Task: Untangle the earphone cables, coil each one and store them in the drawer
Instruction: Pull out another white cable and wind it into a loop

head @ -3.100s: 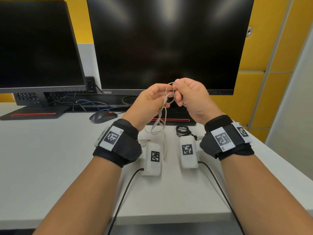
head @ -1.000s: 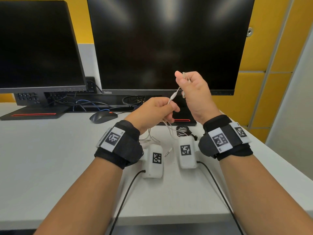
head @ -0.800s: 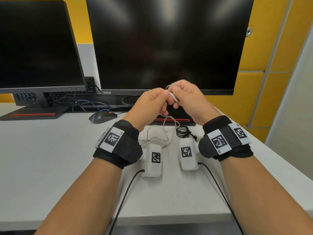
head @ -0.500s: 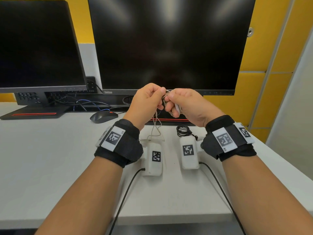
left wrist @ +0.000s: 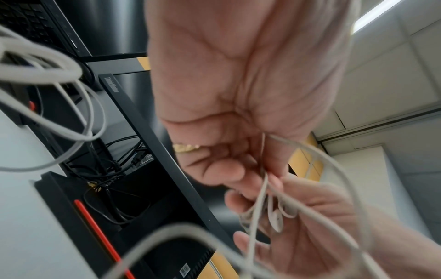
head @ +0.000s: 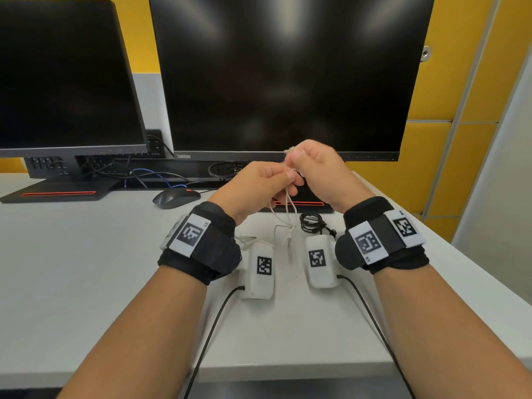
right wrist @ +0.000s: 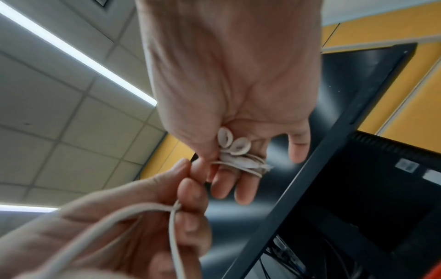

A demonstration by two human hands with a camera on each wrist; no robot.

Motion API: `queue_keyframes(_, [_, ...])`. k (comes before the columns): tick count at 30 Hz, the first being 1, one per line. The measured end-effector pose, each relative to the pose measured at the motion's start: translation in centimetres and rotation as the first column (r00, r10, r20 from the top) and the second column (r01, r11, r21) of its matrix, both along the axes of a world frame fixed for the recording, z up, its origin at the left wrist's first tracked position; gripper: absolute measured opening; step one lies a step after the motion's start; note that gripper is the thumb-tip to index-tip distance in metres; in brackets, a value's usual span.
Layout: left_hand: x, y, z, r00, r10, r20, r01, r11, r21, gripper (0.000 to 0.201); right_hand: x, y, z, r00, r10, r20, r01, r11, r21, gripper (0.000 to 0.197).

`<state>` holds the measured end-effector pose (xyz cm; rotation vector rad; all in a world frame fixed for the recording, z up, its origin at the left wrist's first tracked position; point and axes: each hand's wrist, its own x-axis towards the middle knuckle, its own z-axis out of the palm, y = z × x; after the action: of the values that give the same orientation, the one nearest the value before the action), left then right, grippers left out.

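Left hand point(head: 259, 185) and right hand point(head: 316, 165) raised above counter point(head: 86, 269), both pinching white earphone cable point(head: 288, 208); loose end dangles to counter; coiled black cable point(head: 311, 223) just beside

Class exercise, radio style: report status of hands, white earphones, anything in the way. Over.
Right hand holds white earphones, cable wound round fingers. Left hand pinches loose cable, feeding it. Black earphones coiled on desk. Nothing blocking.
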<state>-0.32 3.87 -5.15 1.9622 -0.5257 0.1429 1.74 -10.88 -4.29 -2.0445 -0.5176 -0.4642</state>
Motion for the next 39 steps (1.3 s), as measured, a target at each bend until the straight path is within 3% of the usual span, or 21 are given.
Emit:
queue_keyframes(3, [0.5,0.2,0.0,0.986,0.152,0.067,-0.147,0.985,-0.086,0.022,-0.3,0.0,0.0,0.999,0.007,-0.046,-0.014,0.988,-0.154,0.030])
queue_keyframes(7, [0.7,0.3,0.1,0.965,0.233,0.121,-0.211,0.962,-0.176,0.019,-0.7,-0.6,0.2,0.994,0.042,-0.099,-0.054,0.991,-0.121,0.036])
queue_keyframes(10, [0.7,0.4,0.1,0.974,0.216,0.061,-0.188,0.935,-0.302,0.015,-0.3,-0.6,0.5,0.992,0.034,-0.118,-0.033,0.999,0.015,0.035])
queue_keyframes(13, [0.8,0.8,0.1,0.963,0.264,0.049,-0.232,0.910,-0.344,0.012,-0.1,-0.6,1.1,0.991,0.034,-0.133,0.001,0.968,0.252,0.034])
queue_keyframes(19, [1.0,1.1,0.1,0.930,0.368,-0.004,-0.365,0.922,-0.132,0.017,-0.4,-1.6,1.6,0.979,0.201,-0.026,-0.141,0.765,0.628,0.031])
queue_keyframes(22, [0.7,0.7,0.1,0.945,0.326,-0.016,-0.326,0.945,-0.001,0.018,-0.3,-1.5,1.6,0.983,0.185,-0.022,-0.130,0.768,0.627,0.030])
queue_keyframes(25, [0.3,-0.1,0.6,0.971,0.241,-0.009,-0.240,0.961,-0.141,0.026,-0.1,-1.3,1.2,0.992,0.116,-0.040,-0.080,0.862,0.501,0.031])
queue_keyframes(27, [-0.3,-0.4,0.8,0.995,0.102,-0.018,-0.103,0.968,-0.229,0.036,-0.1,-0.9,1.0,0.995,0.093,-0.041,-0.066,0.897,0.437,0.032])
queue_keyframes(29, [-0.4,-0.5,0.6,0.998,-0.035,-0.046,0.027,0.987,-0.161,0.044,-0.2,-0.5,0.8,0.997,0.069,-0.031,-0.051,0.911,0.408,0.034])
queue_keyframes(31, [-0.6,-0.5,0.4,0.993,-0.098,-0.069,0.094,0.994,-0.059,0.039,-0.3,-0.3,0.7,0.998,0.061,-0.032,-0.042,0.913,0.407,0.033])
queue_keyframes(33, [-0.6,-0.5,0.2,0.991,-0.114,-0.070,0.110,0.992,-0.068,0.025,-0.4,-0.3,0.7,0.997,0.060,-0.047,-0.035,0.910,0.413,0.032])
queue_keyframes(36, [-0.4,-0.4,0.5,0.998,-0.045,-0.049,0.030,0.963,-0.268,0.009,-0.7,-0.4,1.1,0.975,0.191,-0.114,-0.091,0.811,0.578,0.030])
queue_keyframes(39, [-0.3,-0.1,0.7,0.998,0.035,-0.044,-0.050,0.914,-0.402,0.015,-1.3,-0.5,1.7,0.914,0.398,-0.080,-0.170,0.555,0.814,0.026])
